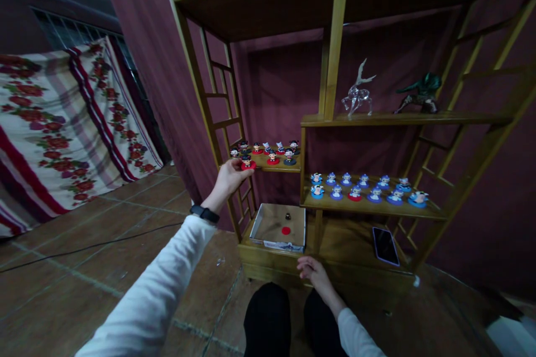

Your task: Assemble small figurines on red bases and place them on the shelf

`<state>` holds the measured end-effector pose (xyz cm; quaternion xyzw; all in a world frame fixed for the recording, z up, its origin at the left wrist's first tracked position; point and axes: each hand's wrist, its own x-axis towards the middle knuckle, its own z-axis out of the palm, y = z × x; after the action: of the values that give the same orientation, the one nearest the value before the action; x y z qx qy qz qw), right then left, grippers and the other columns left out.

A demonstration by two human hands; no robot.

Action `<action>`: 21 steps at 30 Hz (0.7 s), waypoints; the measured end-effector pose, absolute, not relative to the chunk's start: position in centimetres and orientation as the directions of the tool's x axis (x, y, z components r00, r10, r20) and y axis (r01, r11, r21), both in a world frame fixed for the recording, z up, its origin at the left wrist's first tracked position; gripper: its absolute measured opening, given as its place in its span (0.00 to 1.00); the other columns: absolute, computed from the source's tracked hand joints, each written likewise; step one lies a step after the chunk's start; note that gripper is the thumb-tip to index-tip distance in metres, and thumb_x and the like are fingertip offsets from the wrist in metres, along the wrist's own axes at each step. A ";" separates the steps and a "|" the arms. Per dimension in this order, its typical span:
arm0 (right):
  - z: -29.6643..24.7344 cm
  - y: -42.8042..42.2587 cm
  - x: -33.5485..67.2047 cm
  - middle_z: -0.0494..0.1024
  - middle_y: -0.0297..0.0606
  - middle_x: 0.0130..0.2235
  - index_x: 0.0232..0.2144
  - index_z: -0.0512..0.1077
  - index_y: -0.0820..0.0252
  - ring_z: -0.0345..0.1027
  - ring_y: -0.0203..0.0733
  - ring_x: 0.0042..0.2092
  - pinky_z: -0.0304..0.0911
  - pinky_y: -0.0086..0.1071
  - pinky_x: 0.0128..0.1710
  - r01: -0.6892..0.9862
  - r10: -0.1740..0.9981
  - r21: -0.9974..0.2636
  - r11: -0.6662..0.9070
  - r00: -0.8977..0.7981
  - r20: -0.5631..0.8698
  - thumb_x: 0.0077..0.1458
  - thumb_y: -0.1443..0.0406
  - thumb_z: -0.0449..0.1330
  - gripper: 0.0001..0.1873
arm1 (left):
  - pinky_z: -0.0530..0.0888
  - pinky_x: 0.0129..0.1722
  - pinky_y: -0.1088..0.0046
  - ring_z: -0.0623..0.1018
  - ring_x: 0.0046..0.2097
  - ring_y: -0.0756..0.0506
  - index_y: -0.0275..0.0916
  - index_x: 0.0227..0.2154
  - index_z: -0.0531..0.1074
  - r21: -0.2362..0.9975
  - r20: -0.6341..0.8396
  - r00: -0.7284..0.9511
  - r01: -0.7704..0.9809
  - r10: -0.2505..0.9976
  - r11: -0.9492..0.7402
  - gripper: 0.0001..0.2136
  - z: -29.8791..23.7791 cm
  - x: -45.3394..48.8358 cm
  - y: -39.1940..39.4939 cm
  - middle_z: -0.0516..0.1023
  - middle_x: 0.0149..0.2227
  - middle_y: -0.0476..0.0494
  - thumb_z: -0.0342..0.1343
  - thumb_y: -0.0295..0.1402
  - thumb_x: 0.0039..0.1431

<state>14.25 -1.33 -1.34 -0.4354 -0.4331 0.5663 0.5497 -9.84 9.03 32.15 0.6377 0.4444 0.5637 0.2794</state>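
Note:
My left hand (233,178) is closed on a small figurine (247,162) with a red round base, held at the front edge of the left shelf (263,166). Behind it on that shelf stand several similar figurines (273,157) on red or dark bases. Low in front of the cabinet, my right hand (312,270) holds nothing, its fingers loosely curled and apart. Close above that hand is a shallow open box (263,241). A red disc (286,230) and a tiny dark piece (287,216) lie in the box.
Two rows of blue-and-white figurines (374,195) line the right shelf. Above them stand a clear deer ornament (357,99) and a dark green figure (421,92). A phone (386,245) lies on the lower board. A cable (92,245) crosses the floor at left.

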 end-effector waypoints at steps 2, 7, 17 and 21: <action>-1.4 -1.4 14.3 0.74 0.38 0.27 0.28 0.71 0.60 0.63 0.35 0.21 0.61 0.34 0.25 -0.210 1.000 -0.977 0.018 -0.021 0.023 0.35 0.43 0.62 0.27 | 0.69 0.31 0.74 0.74 0.29 0.49 0.31 0.31 0.71 0.851 0.475 -0.041 0.274 0.879 -0.447 0.22 33.2 -9.8 10.5 0.75 0.28 0.45 0.68 0.38 0.30; -1.3 -1.6 14.6 0.73 0.38 0.27 0.28 0.72 0.60 0.63 0.36 0.21 0.61 0.34 0.25 -0.137 0.998 -0.989 0.052 -0.014 0.055 0.39 0.43 0.60 0.26 | 0.67 0.27 0.75 0.70 0.26 0.50 0.31 0.28 0.72 0.849 0.457 -0.084 0.339 0.886 -0.406 0.21 33.9 -10.1 13.3 0.74 0.25 0.46 0.68 0.37 0.28; -1.6 -1.0 14.9 0.73 0.38 0.26 0.26 0.73 0.60 0.63 0.37 0.21 0.61 0.35 0.25 -0.100 0.999 -0.994 0.049 0.017 0.048 0.40 0.45 0.60 0.24 | 0.60 0.22 0.78 0.65 0.21 0.53 0.32 0.21 0.73 0.790 0.399 -0.028 0.518 0.916 -0.328 0.14 32.9 -9.1 16.9 0.69 0.17 0.52 0.66 0.32 0.27; -1.8 -0.8 15.1 0.74 0.38 0.26 0.27 0.73 0.59 0.63 0.37 0.21 0.61 0.35 0.25 -0.099 0.999 -0.994 0.040 0.004 0.040 0.41 0.46 0.60 0.22 | 0.63 0.24 0.77 0.68 0.23 0.51 0.32 0.22 0.73 0.802 0.391 0.014 0.486 0.920 -0.348 0.13 32.5 -9.0 17.4 0.71 0.19 0.51 0.66 0.32 0.29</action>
<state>15.07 -0.83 -1.85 -0.4649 -0.4839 0.5136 0.5347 -9.02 17.39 32.46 0.6734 0.5222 0.4694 0.2314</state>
